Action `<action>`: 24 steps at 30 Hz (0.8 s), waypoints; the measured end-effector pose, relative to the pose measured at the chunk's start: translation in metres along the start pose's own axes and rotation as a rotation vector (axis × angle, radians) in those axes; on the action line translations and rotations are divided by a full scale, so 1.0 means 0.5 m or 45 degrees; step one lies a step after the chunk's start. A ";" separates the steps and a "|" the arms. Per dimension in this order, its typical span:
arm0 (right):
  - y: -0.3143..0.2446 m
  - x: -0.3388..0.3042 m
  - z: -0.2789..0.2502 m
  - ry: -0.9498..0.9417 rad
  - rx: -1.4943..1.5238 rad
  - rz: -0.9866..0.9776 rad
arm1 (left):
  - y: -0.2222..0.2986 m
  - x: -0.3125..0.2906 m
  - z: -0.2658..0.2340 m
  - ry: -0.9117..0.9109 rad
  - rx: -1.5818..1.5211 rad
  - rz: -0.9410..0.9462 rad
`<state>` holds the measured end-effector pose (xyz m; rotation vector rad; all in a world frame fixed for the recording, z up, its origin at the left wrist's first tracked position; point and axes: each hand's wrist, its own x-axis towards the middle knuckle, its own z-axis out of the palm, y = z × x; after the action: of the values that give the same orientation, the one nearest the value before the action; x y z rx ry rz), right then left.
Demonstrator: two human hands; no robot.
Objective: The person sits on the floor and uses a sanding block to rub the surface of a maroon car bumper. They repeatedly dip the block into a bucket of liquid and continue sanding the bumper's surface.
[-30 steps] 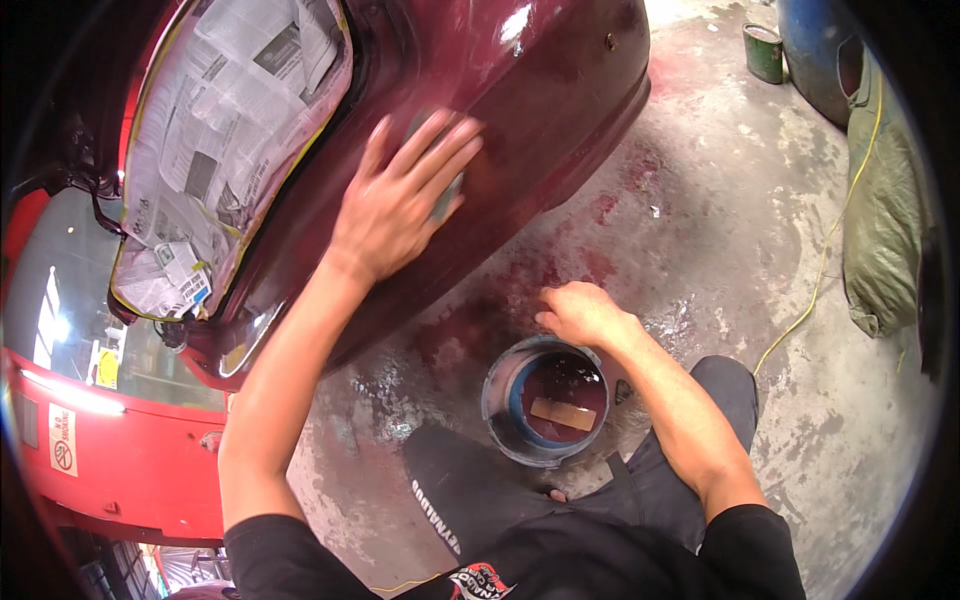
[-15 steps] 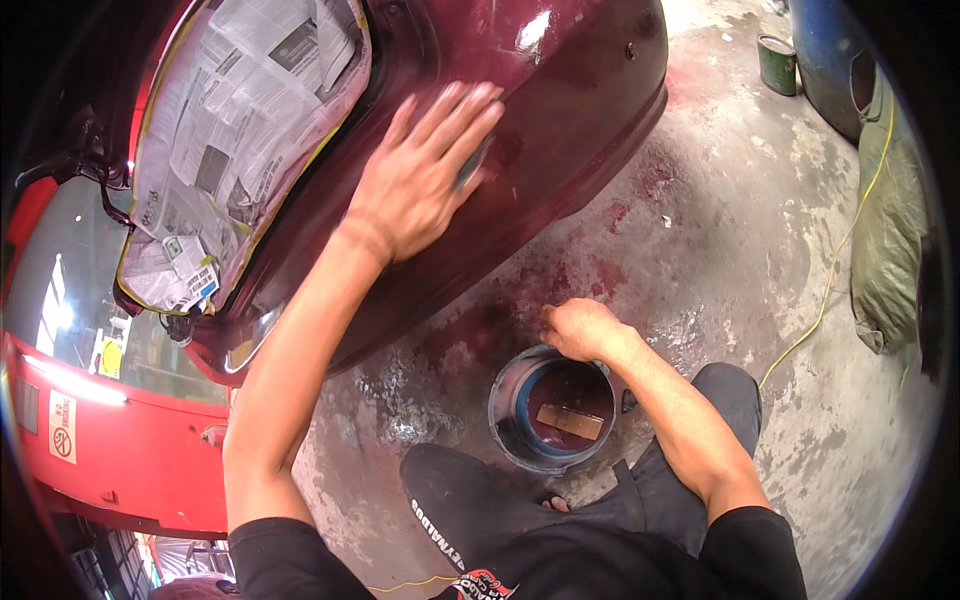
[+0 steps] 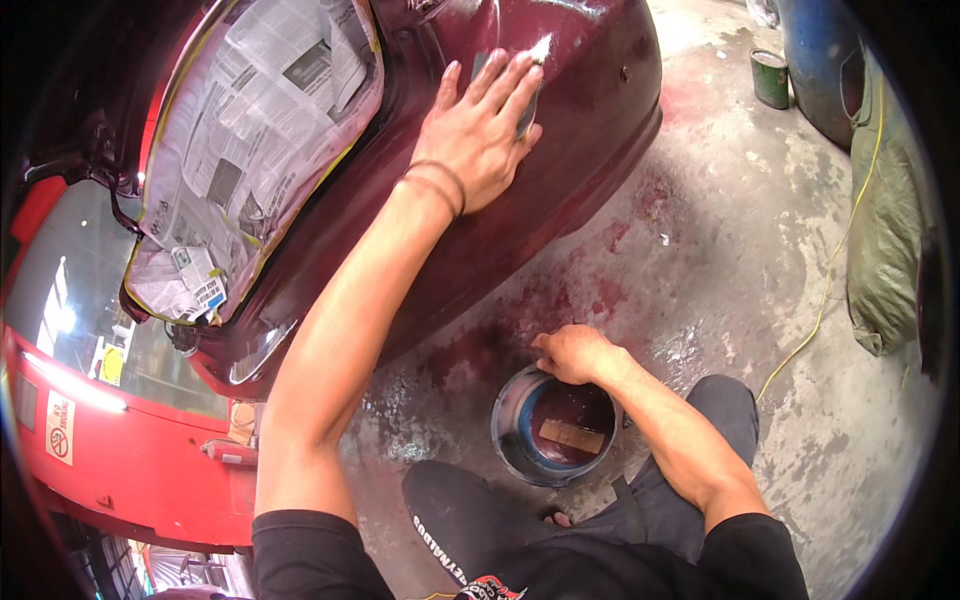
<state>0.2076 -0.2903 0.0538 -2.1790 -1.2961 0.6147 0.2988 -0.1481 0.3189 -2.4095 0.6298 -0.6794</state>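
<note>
My left hand (image 3: 480, 135) lies with fingers stretched over a maroon car body panel (image 3: 580, 130), pressing a thin grey sheet (image 3: 527, 115) like sandpaper against it. Edges of the sheet show beside the thumb and past the fingertips; the palm covers the rest. Just above the far rim of a round bucket (image 3: 506, 462), my right hand (image 3: 578, 354) is closed, its fingers curled under. What it holds, if anything, is hidden. Dark reddish liquid stands in the bucket, with a flat brown block (image 3: 571, 436) in it.
Newspaper (image 3: 265, 110) edged with yellow tape covers an opening left of the panel. A red vehicle (image 3: 140, 470) stands at left. Right are a green can (image 3: 769, 80), a blue drum (image 3: 815, 60), an olive sack (image 3: 885, 240) and a yellow cord (image 3: 822, 300). Red-stained wet concrete lies between.
My left hand has slid farther up and right along the panel, with the grey sheet under it. The right hand stays by the bucket rim; the whole view has shifted slightly.
</note>
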 end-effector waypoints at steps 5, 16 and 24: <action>0.019 0.001 -0.007 0.041 0.065 -0.032 | -0.024 -0.221 -0.078 -0.217 -0.005 -0.016; 0.042 0.010 0.016 0.076 0.061 -0.032 | 0.015 0.075 -0.023 -0.030 0.272 0.039; 0.064 -0.013 -0.028 -0.076 -0.060 0.122 | -0.002 -0.104 -0.083 -0.190 0.219 0.031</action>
<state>0.2343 -0.3121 0.0449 -2.2883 -1.2539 0.6985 0.2353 -0.1339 0.3322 -2.2643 0.5164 -0.5158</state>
